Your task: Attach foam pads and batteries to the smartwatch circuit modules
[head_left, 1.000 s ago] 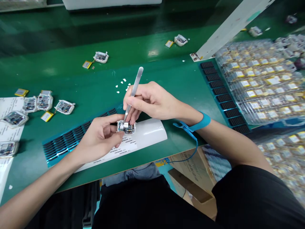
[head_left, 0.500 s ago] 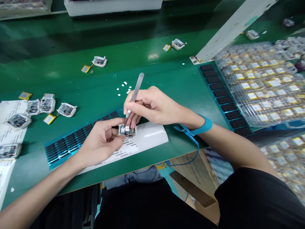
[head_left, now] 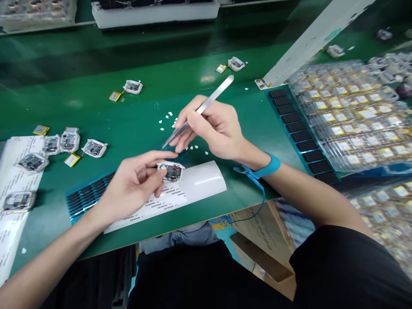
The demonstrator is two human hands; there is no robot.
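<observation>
Between the thumb and fingers of my left hand [head_left: 138, 182] is a small white device housing with an exposed circuit board [head_left: 172, 171], held over a sheet of printed labels [head_left: 202, 182]. My right hand [head_left: 215, 124] grips metal tweezers [head_left: 214, 95], their tips pointing down and left, a little above the housing and apart from it. Whether the tips hold anything is too small to tell. Small white stickers [head_left: 170, 115] lie scattered on the green bench around my right fingers. A blue wrist strap [head_left: 270, 166] with a cord circles my right wrist.
More open housings [head_left: 95, 148], some wired to yellow batteries [head_left: 72, 160], lie at left and further back. A strip of black pads [head_left: 86, 195] is beside my left wrist, another [head_left: 302, 133] at right. Clear trays of batteries [head_left: 360, 111] stand beyond a white post [head_left: 315, 43].
My right hand has lifted the tweezers up and away from the circuit board. My left hand has raised and slightly tilted the housing. The view has shifted slightly.
</observation>
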